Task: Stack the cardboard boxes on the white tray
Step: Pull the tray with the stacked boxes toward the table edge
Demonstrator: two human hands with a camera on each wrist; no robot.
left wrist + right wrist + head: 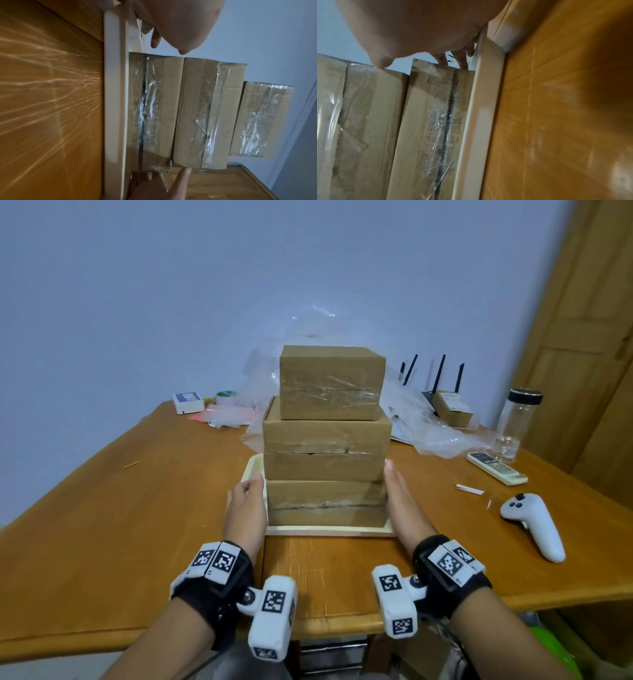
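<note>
Three taped cardboard boxes stand stacked on the white tray (329,531): a bottom box (325,503), a middle box (325,450) and a smaller top box (330,383). My left hand (246,494) lies beside the bottom box's left side, over the tray's rim, fingers relaxed. My right hand (397,487) lies flat along the right side, fingers straight and tips reaching the middle box. In the left wrist view, the left hand (171,33) sits just off the bottom box (154,108). In the right wrist view, the right hand's fingers (462,59) touch the bottom box (433,121).
The wooden table (137,508) carries a white controller (534,525), a remote (496,469), a clear bottle (515,422), a router (445,398) and crumpled plastic wrap (428,433) behind the stack. A small white box (187,402) and a tape roll (226,397) lie at the back left.
</note>
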